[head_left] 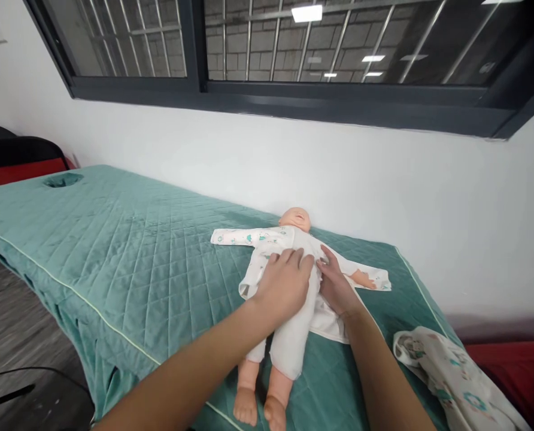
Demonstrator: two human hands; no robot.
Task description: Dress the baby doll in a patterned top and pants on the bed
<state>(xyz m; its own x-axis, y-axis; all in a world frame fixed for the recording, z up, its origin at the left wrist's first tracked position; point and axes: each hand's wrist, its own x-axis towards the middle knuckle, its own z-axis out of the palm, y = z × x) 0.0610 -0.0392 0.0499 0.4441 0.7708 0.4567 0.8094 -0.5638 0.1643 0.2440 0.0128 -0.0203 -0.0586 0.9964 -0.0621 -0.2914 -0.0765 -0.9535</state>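
A baby doll (296, 219) lies on its back on the green quilted bed, head toward the wall and bare feet toward me. Under its upper body a white patterned shirt (276, 239) is spread, with both sleeves stretched out to the sides. White cloth covers the doll's body and legs. My left hand (287, 284) rests on the doll's belly with bent fingers pressed on the white cloth. Beside the doll's right-hand edge in view, my right hand (336, 281) has its thumb and fingers at the cloth; what lies between them is too small to make out.
A green quilted cover (159, 263) spreads over the bed, with a face hole at the far left. Patterned white clothing (460, 377) lies at the lower right near a red object (513, 371). The wall and window stand behind; a black and red chair is at left.
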